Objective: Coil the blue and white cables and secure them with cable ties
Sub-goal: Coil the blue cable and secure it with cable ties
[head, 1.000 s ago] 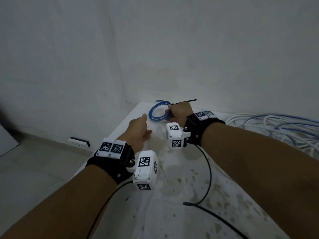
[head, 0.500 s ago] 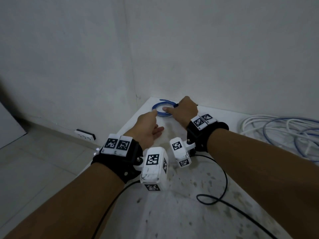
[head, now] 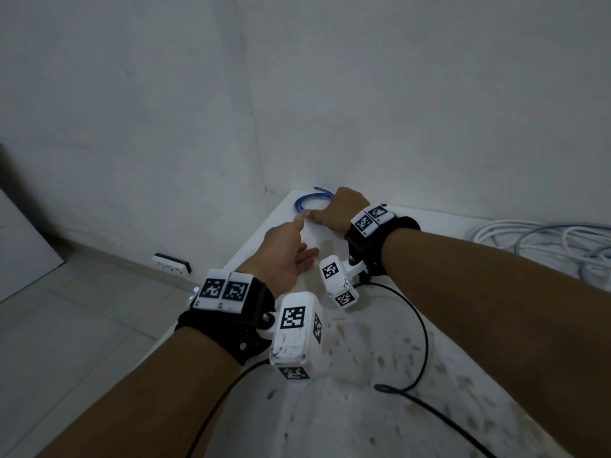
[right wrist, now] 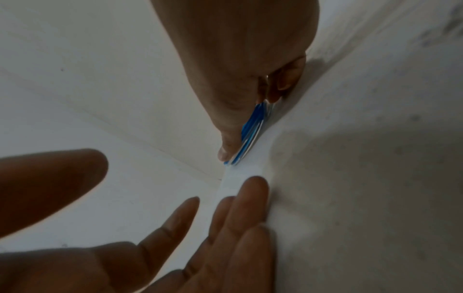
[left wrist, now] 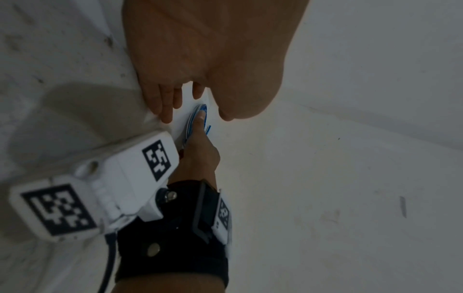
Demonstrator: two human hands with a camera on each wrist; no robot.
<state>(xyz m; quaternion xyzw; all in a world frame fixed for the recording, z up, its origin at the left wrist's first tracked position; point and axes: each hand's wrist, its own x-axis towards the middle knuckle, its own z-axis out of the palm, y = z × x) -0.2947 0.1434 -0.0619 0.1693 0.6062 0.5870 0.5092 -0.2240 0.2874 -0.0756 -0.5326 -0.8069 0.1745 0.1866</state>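
A small blue cable coil, wound in several thin glossy loops, is seen lying flat at the far corner of the white table. It is pinned by the right hand. The left hand is held open beside it.

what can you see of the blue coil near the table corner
The blue coil is a small ring of thin, glossy blue cable wound in a few loops, lying flat on the white table near its far corner by the wall. Loose ends stick up at its far side. The right hand rests on its right edge, thumb pressed on the loops. The left hand reaches toward it, fingers straight, not visibly touching it. No tie is visible on it.
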